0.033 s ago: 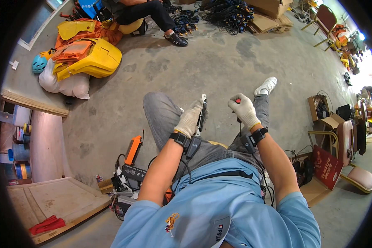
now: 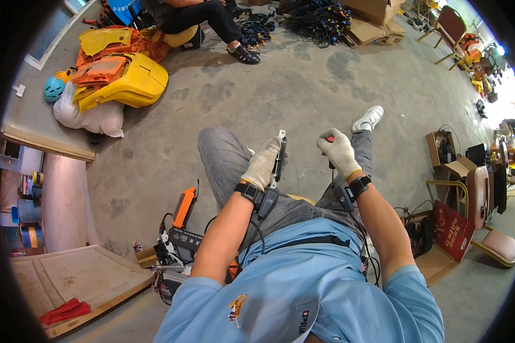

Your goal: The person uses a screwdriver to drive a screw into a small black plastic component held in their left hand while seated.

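We are holding our left grip [image 2: 261, 166] and right grip [image 2: 340, 153] clenched and apart, both forearms [image 2: 225, 232] pointing far.

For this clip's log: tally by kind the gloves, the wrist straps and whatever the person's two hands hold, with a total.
Gloves: 2
Wrist straps: 2
Black-and-silver part in the left hand: 1
Red-ended tool in the right hand: 1
Total: 6

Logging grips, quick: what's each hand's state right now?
Left hand: closed, holding a black-and-silver part.
Right hand: closed, holding a red-ended tool.
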Available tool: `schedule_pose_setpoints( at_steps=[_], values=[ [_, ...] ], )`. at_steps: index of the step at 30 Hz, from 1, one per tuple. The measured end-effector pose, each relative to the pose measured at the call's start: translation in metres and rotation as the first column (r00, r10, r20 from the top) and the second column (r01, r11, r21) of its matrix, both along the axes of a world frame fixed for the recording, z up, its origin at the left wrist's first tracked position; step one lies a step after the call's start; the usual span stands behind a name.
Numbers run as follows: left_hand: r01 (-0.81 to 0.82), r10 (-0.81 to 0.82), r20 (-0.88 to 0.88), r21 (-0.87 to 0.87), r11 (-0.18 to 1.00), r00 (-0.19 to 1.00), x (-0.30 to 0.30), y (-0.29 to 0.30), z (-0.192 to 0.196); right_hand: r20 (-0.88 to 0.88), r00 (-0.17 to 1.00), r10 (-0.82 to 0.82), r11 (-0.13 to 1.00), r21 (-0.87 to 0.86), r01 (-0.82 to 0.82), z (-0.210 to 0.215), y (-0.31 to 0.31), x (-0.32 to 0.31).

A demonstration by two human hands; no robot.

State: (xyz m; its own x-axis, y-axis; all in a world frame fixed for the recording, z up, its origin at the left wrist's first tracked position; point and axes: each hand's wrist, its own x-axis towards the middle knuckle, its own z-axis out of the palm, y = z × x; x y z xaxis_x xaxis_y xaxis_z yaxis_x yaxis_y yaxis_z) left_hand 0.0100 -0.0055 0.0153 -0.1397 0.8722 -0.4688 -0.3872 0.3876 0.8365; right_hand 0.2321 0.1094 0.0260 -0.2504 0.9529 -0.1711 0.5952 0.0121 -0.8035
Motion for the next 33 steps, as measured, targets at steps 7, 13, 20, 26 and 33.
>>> schedule_pose_setpoints(
  at_steps=[7,13,20,26,33],
  values=[
    [-0.024,0.024,0.019,0.009,1.0,1.0,-0.005,0.002,-0.01,-0.077,0.994,-0.077,0.995,-0.072,0.072,0.008,0.002,0.005],
    [-0.067,0.069,0.036,-0.053,0.996,0.997,-0.001,0.003,0.001,-0.15,0.979,-0.137,0.983,-0.14,0.117,0.033,0.0,0.005],
    [0.002,-0.002,0.02,0.003,1.0,1.0,0.004,0.012,0.001,-0.264,0.96,-0.088,0.996,-0.046,0.079,0.083,0.0,0.012],
    [0.07,-0.074,-0.125,-0.036,0.997,0.989,0.002,0.006,0.008,-0.235,0.943,0.237,0.964,0.176,-0.199,0.183,-0.038,0.006],
    [0.027,-0.017,0.16,-0.066,0.997,0.987,-0.003,0.001,0.0,-0.276,0.916,0.292,0.939,0.264,-0.22,0.174,-0.047,0.007]
  ],
)
